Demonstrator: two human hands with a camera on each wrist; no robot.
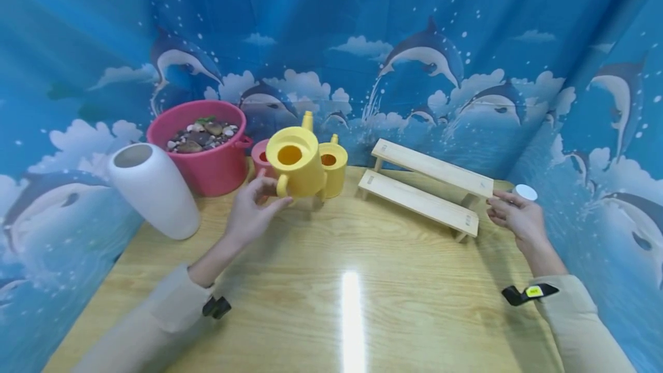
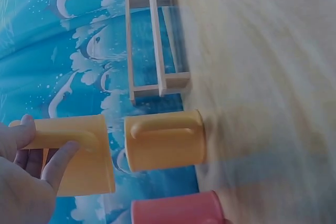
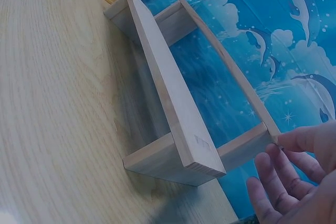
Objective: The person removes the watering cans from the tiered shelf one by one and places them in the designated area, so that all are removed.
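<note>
My left hand (image 1: 251,209) grips a yellow watering can (image 1: 300,174) by its handle, holding it above the table. In the left wrist view, thumb and fingers curl round that handle. A second yellow watering can (image 1: 335,174) stands just right of it, and a pink one (image 1: 259,154) is partly hidden behind. Over on the right, my right hand (image 1: 520,220) pinches the end corner of the upper board of a two-tier wooden stand (image 1: 419,197). The right wrist view shows the fingertips at that corner of the stand (image 3: 173,93), which rests on the table.
A pink bucket (image 1: 207,171) with pebbles stands at the back left, a white vase (image 1: 160,194) beside it. Behind my right hand a small white round object (image 1: 525,191) shows partly. Blue dolphin-print curtains (image 1: 321,33) enclose the wooden table (image 1: 290,298) at the back and sides.
</note>
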